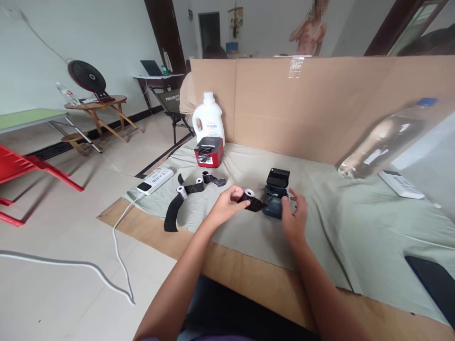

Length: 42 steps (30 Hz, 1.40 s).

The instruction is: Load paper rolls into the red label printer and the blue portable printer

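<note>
My left hand (229, 206) is closed on a roll of black paper (249, 193) with a white core. From this roll a loose black strip trails right to the front of a small dark blue printer (273, 207). The printer's black lid (278, 178) stands raised. At its right side is my right hand (295, 213), fingers apart, the thumb at the printer's corner. Whether the thumb presses on it I cannot tell. Several more black paper rolls (199, 184) with unwound strips lie to the left on the pale cloth (241, 237).
A red and black printer (209, 152) stands before a white jug (209, 116). Cardboard (270, 104) walls off the back. A white power strip (156, 181) lies at left, its cable on the floor. At right are a large filled bottle (387, 137) and a dark phone (433, 284).
</note>
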{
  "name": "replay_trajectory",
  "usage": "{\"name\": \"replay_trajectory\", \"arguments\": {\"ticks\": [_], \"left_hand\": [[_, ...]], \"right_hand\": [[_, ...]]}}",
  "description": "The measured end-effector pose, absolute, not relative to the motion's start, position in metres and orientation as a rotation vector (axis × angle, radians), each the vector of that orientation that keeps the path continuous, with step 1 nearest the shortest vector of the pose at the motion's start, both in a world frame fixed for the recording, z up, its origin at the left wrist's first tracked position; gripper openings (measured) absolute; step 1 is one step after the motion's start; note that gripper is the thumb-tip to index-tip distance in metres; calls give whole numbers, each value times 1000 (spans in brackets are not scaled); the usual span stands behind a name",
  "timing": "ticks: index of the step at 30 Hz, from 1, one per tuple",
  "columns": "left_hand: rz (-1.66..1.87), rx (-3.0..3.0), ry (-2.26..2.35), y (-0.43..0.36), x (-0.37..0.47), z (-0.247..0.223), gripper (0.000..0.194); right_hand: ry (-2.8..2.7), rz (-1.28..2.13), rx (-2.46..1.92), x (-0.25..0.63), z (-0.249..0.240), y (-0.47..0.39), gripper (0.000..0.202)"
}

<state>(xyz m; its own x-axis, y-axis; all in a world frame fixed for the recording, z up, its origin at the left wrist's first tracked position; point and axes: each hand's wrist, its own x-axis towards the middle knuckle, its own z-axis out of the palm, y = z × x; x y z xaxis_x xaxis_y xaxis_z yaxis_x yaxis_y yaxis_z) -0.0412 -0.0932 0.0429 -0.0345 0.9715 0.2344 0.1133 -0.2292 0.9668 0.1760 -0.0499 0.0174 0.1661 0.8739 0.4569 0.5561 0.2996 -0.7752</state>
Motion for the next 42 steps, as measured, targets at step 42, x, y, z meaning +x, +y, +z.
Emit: {"name": "replay_trajectory", "arguments": {"ticks": [42], "left_hand": [[1229,1493,1864,-164,-94,-5,19]], "right_hand": [[-2951,-170,-793,-89,80,-9,22]]}}
